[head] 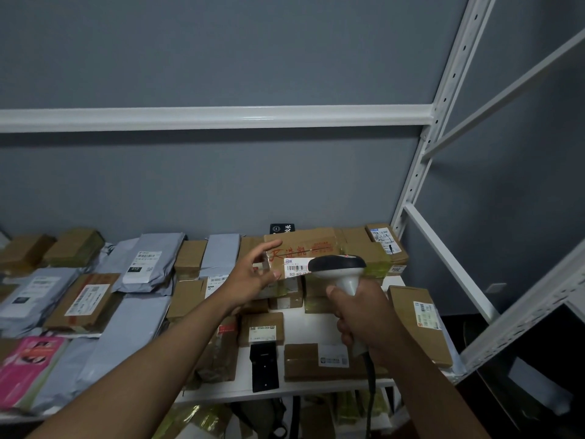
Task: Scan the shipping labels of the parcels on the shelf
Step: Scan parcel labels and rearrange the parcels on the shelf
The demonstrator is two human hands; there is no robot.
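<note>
Grey wall backs a white shelf (316,321) crowded with brown boxes and grey mailers, too many and too overlapped to count. 1 left hand (253,270) grips the end of a raised cardboard parcel (304,251), fingers spread along it. 1 right hand (364,318) curls around a scanner (340,269), whose head partly covers the shipping label (296,270).
</note>
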